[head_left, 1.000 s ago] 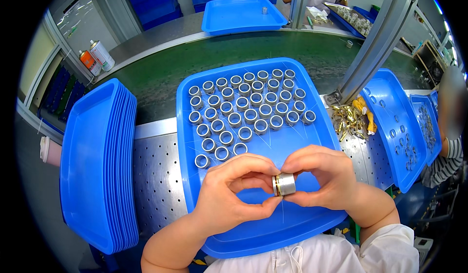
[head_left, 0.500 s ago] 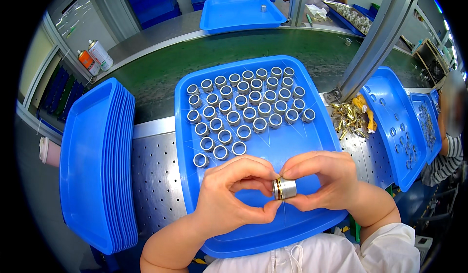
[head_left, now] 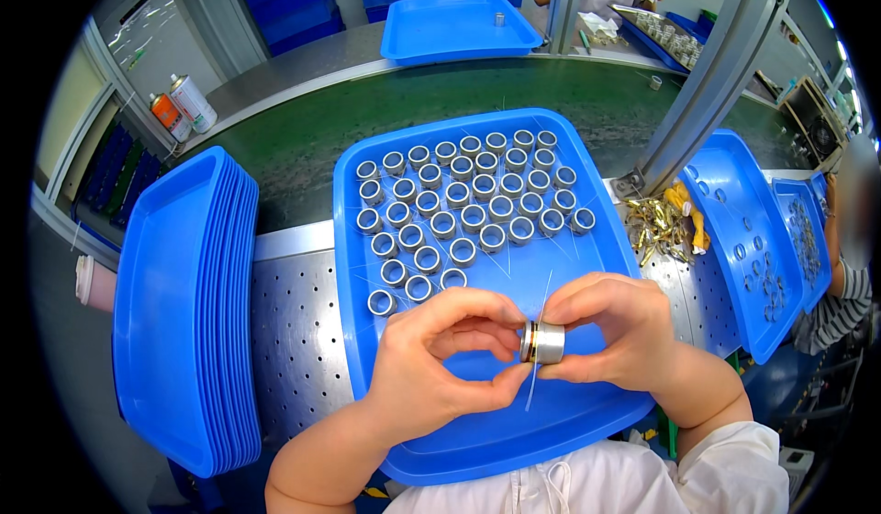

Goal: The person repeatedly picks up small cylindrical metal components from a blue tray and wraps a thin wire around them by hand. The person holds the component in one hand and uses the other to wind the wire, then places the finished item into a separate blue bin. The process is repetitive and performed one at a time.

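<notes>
Between my two hands is a short silver metal cylinder with a gold-coloured band near its left end. A thin clear strand crosses that band and sticks out above and below it. My left hand pinches the left end between thumb and fingers. On the other end, my right hand grips the silver body from above and below. Both hands are over the near part of a blue tray. Farther back in this tray stand several similar metal rings, with fine clear strands poking out among them.
Stacked blue trays stand at left. Brass-coloured pieces lie right of my tray, beside a blue tray of thin rings. A metal post rises there. Beyond the green belt is another blue tray; other people sit nearby.
The cylinder has shifted slightly right and up and turned in my fingers. The strand now also sticks out above it. Both hands keep their grip.
</notes>
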